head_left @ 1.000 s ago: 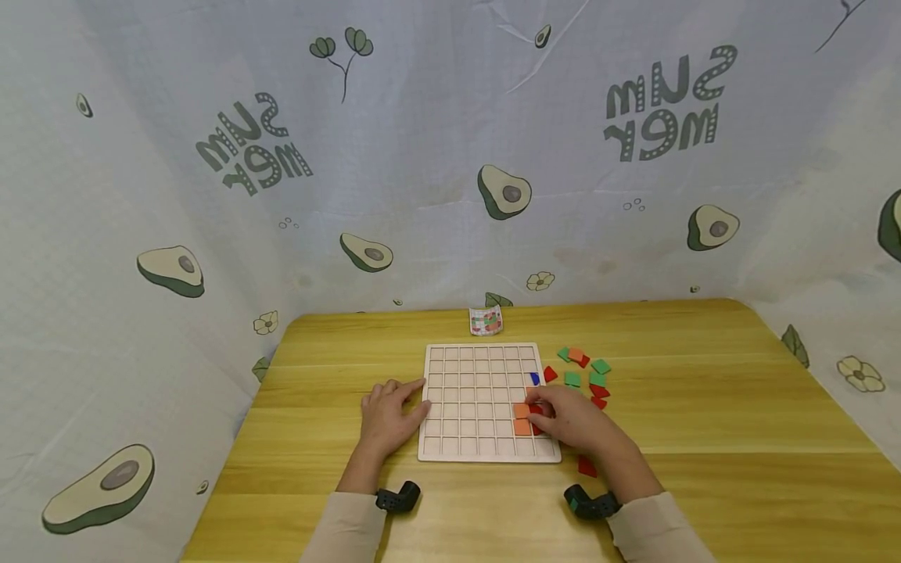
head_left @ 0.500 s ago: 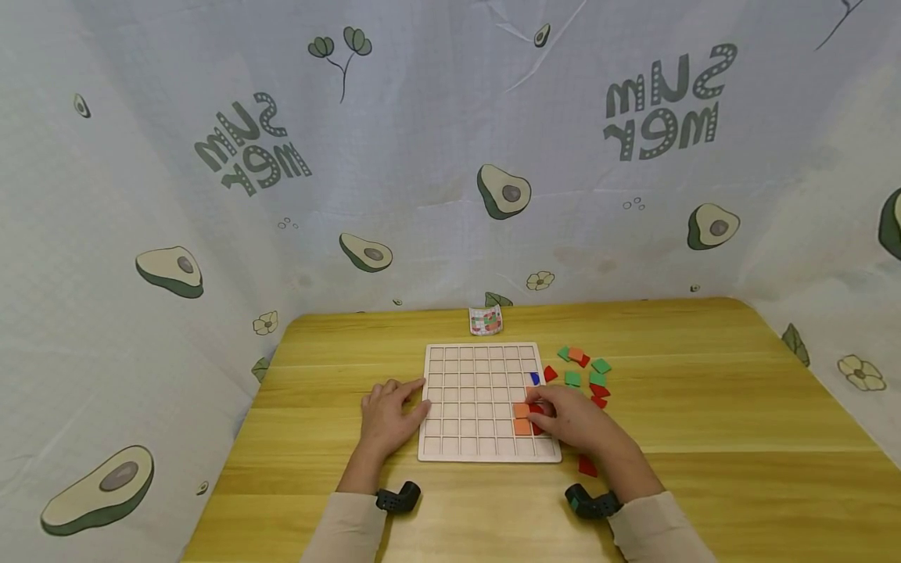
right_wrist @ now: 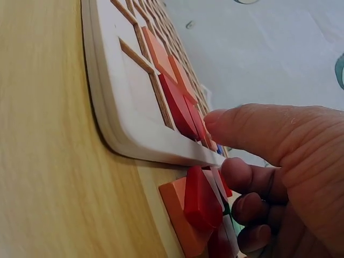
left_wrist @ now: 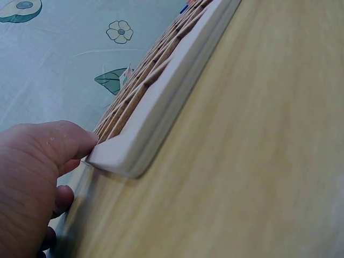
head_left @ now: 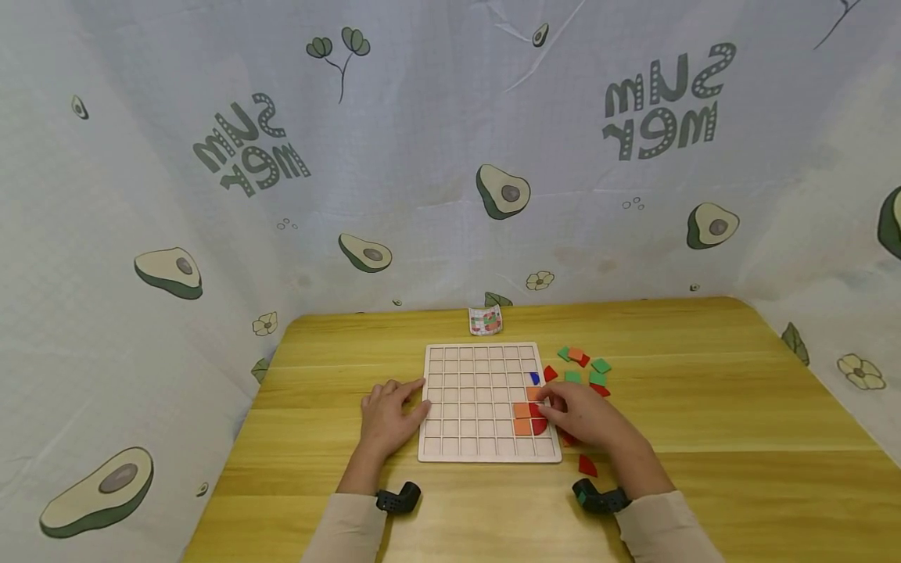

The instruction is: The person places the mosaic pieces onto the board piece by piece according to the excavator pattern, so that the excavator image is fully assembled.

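The wooden grid board (head_left: 468, 396) lies flat on the table (head_left: 331, 356) in front of you. Your left hand (head_left: 389, 418) rests at its left edge, index finger and thumb spread apart and both touching the rim; your other left fingers are curled back, and in the left wrist view the thumb lies over the board's corner.

Your right hand (head_left: 583, 413) is above the board's right edge. Its index finger and thumb stand apart, with the thumb beside a red tile (head_left: 536, 409); from these angles, actual contact cannot be confirmed. The remaining right fingers are bent.

In the board's right-hand column, from far to near, you have a blue piece (head_left: 535, 378), an orange tile (head_left: 533, 393), that red tile and a rounded red piece (head_left: 540, 427). Two more orange tiles (head_left: 522, 427) occupy the adjoining column, beside the red ones.

Loose stock lies to the right of the board: green tiles (head_left: 601, 365), an orange piece (head_left: 576, 354) and several red pieces, one of them a quarter-round piece (head_left: 587, 466) nearest your right wrist. Beyond the board's far edge stands or lies a small patterned card (head_left: 486, 320), before a printed curtain (head_left: 422, 133).
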### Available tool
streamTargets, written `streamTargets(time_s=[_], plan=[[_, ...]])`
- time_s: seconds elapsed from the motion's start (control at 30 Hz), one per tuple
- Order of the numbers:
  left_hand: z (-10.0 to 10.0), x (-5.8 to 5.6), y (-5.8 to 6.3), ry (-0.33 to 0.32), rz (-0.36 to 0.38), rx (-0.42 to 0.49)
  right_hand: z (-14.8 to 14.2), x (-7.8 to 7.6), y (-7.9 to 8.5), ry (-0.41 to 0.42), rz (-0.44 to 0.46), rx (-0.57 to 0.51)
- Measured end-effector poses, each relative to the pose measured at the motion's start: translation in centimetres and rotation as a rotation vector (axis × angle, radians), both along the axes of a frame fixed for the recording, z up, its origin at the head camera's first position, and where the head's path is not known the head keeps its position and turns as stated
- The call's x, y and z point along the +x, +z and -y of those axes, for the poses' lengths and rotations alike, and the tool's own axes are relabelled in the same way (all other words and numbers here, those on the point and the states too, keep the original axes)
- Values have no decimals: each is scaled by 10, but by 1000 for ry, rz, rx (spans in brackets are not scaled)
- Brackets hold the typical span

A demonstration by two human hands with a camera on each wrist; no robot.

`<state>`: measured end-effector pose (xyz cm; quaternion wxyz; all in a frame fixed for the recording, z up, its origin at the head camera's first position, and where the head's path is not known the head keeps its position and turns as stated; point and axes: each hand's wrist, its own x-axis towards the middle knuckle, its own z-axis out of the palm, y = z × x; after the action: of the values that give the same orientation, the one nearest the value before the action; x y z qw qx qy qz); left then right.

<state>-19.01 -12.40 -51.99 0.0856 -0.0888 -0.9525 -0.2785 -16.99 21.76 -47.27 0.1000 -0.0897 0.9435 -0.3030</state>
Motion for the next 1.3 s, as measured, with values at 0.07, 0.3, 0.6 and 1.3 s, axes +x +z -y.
streamTargets(time_s=[0.07,0.3,0.6,1.3], plan=[[0,0,0,0,-1,1,-2,0,1,-5,4,-4],[0,0,0,0,1,1,-15,-1,3,-56,7,9],[0,0,-1,1,5,1,-39,0,2,-80,28,-17],[1,0,0,-1,5,3,-25,-5,-4,-34,5,64]])
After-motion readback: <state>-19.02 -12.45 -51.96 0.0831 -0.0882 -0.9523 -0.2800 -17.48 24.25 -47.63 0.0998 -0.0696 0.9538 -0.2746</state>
